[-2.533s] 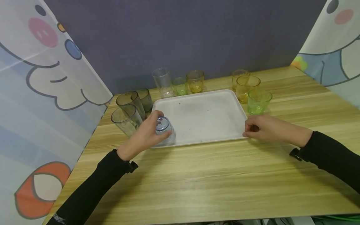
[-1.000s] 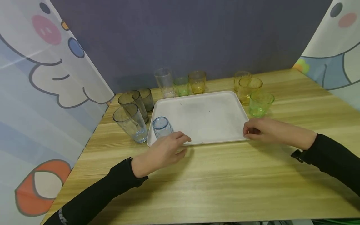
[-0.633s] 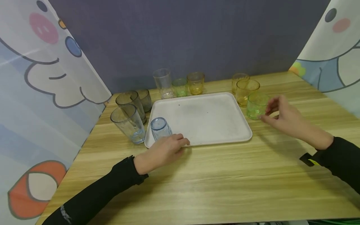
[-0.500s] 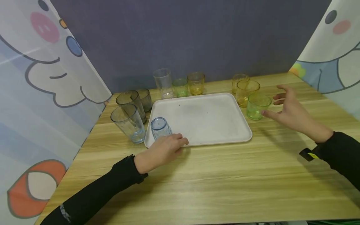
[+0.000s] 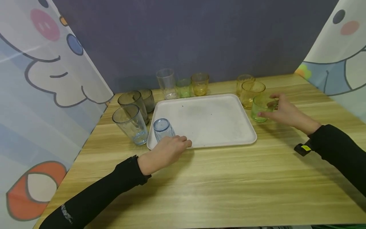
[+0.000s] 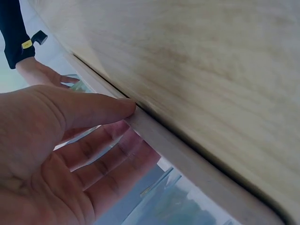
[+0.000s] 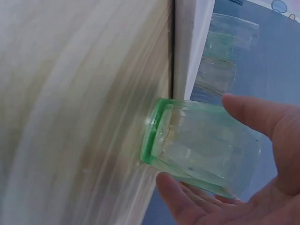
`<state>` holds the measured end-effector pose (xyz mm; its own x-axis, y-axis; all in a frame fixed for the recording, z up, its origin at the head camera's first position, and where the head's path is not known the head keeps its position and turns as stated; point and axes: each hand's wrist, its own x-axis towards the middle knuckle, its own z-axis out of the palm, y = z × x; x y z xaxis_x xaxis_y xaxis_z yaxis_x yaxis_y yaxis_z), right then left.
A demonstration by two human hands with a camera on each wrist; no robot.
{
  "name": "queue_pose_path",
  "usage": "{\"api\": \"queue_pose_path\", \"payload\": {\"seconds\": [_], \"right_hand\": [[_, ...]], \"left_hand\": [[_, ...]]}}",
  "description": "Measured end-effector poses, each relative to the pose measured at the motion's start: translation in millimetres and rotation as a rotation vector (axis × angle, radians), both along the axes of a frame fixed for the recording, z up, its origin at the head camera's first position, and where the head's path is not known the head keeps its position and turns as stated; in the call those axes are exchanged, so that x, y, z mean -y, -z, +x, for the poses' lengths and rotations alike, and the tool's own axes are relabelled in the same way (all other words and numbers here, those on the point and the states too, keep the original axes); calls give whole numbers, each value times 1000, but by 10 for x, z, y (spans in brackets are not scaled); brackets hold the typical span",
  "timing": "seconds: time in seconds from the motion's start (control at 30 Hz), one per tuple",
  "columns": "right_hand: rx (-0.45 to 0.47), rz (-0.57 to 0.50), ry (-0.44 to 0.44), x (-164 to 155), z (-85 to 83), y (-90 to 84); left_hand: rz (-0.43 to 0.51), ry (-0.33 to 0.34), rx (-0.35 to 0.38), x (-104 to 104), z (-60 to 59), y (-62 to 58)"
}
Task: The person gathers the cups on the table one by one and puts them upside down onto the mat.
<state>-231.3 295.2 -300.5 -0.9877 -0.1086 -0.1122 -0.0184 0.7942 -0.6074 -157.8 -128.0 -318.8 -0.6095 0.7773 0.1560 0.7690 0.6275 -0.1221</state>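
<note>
Head view, right hand (image 5: 286,112) grips green cup (image 5: 258,109), left hand (image 5: 166,151) on tray (image 5: 217,127)

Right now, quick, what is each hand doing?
Left hand: open, fingers resting on the white tray edge.
Right hand: fingers curled around the green cup.
</note>
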Motion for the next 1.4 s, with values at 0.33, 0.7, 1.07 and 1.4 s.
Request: {"api": "queue_pose_path", "payload": {"seconds": [0.33, 0.7, 1.07, 1.4], "right_hand": [[-101, -92, 5, 76, 112, -34], [-386, -141, -140, 405, 390, -213], [-440, 55, -303, 917, 474, -255], [-385, 102, -406, 1096, 436, -133]], "left_hand": [[-34, -5, -29, -9, 25, -17], [-57, 22, -11, -11, 56, 16], [-24, 26, 12, -33, 56, -8], [18, 63, 16, -95, 47, -37]]}}
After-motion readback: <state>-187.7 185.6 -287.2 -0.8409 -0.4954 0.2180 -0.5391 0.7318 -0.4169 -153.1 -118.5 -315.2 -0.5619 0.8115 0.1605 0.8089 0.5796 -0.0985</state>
